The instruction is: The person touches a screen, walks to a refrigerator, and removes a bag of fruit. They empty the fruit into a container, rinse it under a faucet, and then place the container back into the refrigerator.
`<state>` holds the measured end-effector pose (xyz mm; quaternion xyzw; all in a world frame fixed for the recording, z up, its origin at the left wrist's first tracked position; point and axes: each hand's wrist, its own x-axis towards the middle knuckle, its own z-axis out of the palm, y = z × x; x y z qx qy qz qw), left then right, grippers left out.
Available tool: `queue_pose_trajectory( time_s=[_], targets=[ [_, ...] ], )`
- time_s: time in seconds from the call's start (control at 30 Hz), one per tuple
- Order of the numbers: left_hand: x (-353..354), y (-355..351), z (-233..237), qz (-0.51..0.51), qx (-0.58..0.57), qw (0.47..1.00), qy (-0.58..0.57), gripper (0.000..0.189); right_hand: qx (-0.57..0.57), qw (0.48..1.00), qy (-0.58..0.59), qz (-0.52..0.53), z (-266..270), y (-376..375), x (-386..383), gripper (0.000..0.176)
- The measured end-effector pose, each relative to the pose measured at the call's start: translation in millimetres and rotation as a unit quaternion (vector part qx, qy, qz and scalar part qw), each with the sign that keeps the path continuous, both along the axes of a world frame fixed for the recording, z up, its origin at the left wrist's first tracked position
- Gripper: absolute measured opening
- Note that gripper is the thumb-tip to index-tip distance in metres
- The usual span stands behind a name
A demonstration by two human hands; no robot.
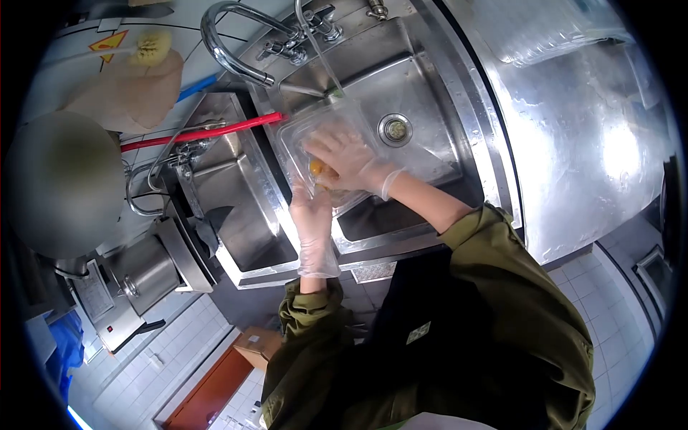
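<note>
A clear plastic container (287, 132) is over the divider and the near-left part of the right sink basin. My left hand (313, 226), in a thin clear glove, grips the container's near left edge. My right hand (351, 163), gloved the same way, is inside the container with its fingers stretched out and palm down. Beside its thumb shows a small round orange-yellow thing (315, 167), and more orange bits lie under the palm, partly hidden by the hand.
The right steel basin (430, 93) has a drain (395, 130) and a curved faucet (236, 72) at its back. A second basin (236, 193) lies left. A red hose (208, 132) reaches the divider. Right stands a steel counter (573, 143); a cardboard box (256, 345) is below.
</note>
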<state>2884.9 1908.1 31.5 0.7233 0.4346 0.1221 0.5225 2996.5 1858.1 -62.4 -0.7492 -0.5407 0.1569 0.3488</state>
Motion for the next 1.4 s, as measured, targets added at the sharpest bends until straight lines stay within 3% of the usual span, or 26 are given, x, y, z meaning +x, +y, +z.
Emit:
queue_pose_trajectory(
  time_s=[0.1, 0.33, 0.43, 0.53, 0.63, 0.73, 0.83, 0.93, 1.0, 1.1, 1.17, 1.23, 1.27, 1.3, 1.33, 1.37, 1.4],
  targets=[
    [3.0, 3.9, 16.8, -0.026, 0.086, 0.991, 0.099, 0.066, 0.054, 0.994, 0.098, -0.003, -1.7, 10.1, -14.9, 0.076],
    [-1.0, 17.4, 34.3, -0.131, 0.285, 0.927, 0.205, 0.068, 0.124, 0.988, 0.076, -0.054, 2.8, 34.0, -35.1, 0.075],
    [11.1, 11.1, 55.6, -0.156, 0.296, 0.910, 0.245, 0.067, 0.115, 0.988, 0.072, -0.076, 6.5, 40.5, -41.5, 0.078],
    [8.6, 15.6, 50.4, -0.178, 0.391, 0.881, 0.196, 0.063, 0.137, 0.979, 0.121, -0.091, 8.7, 50.4, -47.4, 0.073],
    [15.2, 8.8, 62.3, -0.154, 0.372, 0.874, 0.273, 0.064, 0.163, 0.973, 0.126, -0.109, 9.3, 64.5, -52.8, 0.070],
    [20.5, 4.4, 71.0, -0.160, 0.388, 0.870, 0.259, 0.063, 0.183, 0.967, 0.128, -0.125, 15.3, 74.7, -55.8, 0.070],
    [30.4, -3.2, 83.1, -0.157, 0.360, 0.863, 0.317, 0.064, 0.201, 0.956, 0.156, -0.144, 26.0, 78.4, -55.9, 0.072],
    [33.6, -7.7, 85.2, -0.163, 0.354, 0.835, 0.388, 0.065, 0.208, 0.954, 0.155, -0.147, 32.1, 80.5, -57.0, 0.072],
    [26.8, -6.2, 79.5, -0.188, 0.394, 0.813, 0.386, 0.066, 0.254, 0.935, 0.206, -0.135, 34.3, 80.5, -56.1, 0.073],
    [23.9, -3.9, 74.6, -0.206, 0.443, 0.790, 0.372, 0.064, 0.213, 0.937, 0.236, -0.146, 38.0, 76.5, -56.9, 0.074],
    [25.3, 3.7, 68.2, -0.190, 0.445, 0.813, 0.324, 0.063, 0.139, 0.978, 0.103, -0.118, 22.3, 79.6, -49.3, 0.072],
    [24.8, 31.7, 51.2, -0.150, 0.415, 0.865, 0.239, 0.063, 0.081, 0.992, 0.016, -0.099, 7.3, 75.2, -32.1, 0.068],
    [23.3, 48.3, 40.0, -0.092, 0.242, 0.944, 0.206, 0.061, 0.063, 0.993, -0.005, -0.095, 2.0, 68.7, -18.3, 0.064],
    [23.8, 60.2, 17.9, -0.038, 0.096, 0.990, 0.100, 0.060, 0.044, 0.994, -0.030, -0.092, -1.7, 62.1, -0.1, 0.061],
    [25.3, 68.6, -7.2, 0.016, -0.057, 0.998, -0.010, 0.059, -0.063, 0.997, -0.028, -0.025, 5.2, 53.8, 26.3, 0.054],
    [28.6, 73.1, -28.5, 0.003, -0.110, 0.994, -0.012, 0.056, -0.171, 0.984, -0.024, 0.040, 23.6, 44.9, 58.6, 0.048],
    [44.7, 65.2, -69.6, 0.049, -0.231, 0.967, -0.099, 0.055, -0.291, 0.950, -0.033, 0.104, 34.1, 37.5, 90.0, 0.043]
  ],
)
